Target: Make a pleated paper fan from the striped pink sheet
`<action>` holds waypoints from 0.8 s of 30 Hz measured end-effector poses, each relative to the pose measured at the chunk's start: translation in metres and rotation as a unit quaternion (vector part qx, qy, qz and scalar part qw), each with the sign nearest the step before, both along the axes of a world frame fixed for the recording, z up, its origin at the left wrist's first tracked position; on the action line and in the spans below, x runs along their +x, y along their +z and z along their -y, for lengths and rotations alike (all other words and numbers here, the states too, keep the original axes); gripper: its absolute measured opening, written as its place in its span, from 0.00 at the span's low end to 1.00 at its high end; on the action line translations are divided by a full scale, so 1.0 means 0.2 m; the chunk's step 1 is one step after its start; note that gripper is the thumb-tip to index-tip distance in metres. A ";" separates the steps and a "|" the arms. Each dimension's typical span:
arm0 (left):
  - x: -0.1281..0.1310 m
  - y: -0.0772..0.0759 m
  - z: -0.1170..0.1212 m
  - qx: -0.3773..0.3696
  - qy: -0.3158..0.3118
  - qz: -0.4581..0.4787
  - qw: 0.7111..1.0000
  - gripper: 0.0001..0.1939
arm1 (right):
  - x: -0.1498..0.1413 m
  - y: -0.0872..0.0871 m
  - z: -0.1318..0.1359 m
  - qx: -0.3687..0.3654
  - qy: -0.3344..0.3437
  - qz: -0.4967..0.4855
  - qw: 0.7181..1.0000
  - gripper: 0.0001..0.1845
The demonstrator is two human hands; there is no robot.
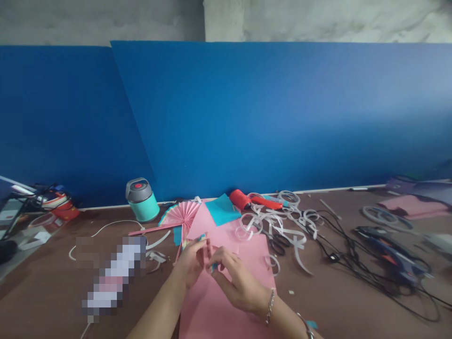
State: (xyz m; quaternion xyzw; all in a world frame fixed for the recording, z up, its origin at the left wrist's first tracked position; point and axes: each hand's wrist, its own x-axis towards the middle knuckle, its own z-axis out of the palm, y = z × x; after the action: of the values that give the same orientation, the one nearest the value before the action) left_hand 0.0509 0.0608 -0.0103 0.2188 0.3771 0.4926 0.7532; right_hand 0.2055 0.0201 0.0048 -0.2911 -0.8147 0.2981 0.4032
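Note:
Low in the middle of the head view, my left hand (pixel 192 266) is closed on a narrow folded pink paper strip (pixel 205 255). My right hand (pixel 238 280), with a chain bracelet at its wrist, pinches at the strip's right side. Small blue bits show near the fingertips of both hands; I cannot make out exactly what they are. Beneath the hands lies a large pink paper sheet (pixel 219 310). Just beyond, a pleated pink paper fan (pixel 184 217) lies spread, and a teal paper sheet (pixel 223 210) rests on pink paper.
Curled white strips (pixel 271 221) lie right of the papers beside a red spool (pixel 240 200) and black scissors (pixel 278 245). Farther right is a glue gun (pixel 395 259) with black cables. A teal container (pixel 144 207) and a blurred-out power strip (pixel 115 275) stand left. Blue board (pixel 247 117) closes the back.

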 end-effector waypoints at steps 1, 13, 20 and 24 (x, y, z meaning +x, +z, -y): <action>0.00 0.00 0.00 0.009 0.004 0.000 1.000 0.10 | 0.00 0.00 0.00 -0.012 -0.001 -0.008 1.000 0.10; 0.09 0.02 0.07 0.107 -0.011 -0.061 0.992 0.23 | -0.01 -0.06 -0.05 -0.110 -0.149 -0.106 0.977 0.12; 0.11 0.05 0.11 0.169 -0.055 -0.077 0.981 0.16 | 0.01 -0.07 -0.08 -0.080 -0.168 -0.132 0.974 0.05; 0.10 0.04 0.11 0.187 -0.055 -0.092 0.977 0.15 | 0.02 -0.07 -0.08 -0.061 -0.153 -0.133 0.977 0.09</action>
State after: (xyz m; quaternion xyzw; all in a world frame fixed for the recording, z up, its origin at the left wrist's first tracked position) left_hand 0.0714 0.0390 -0.0028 0.4206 0.3338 0.4898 0.6869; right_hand 0.2105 0.0369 -0.0097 -0.3944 -0.6800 0.3179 0.5301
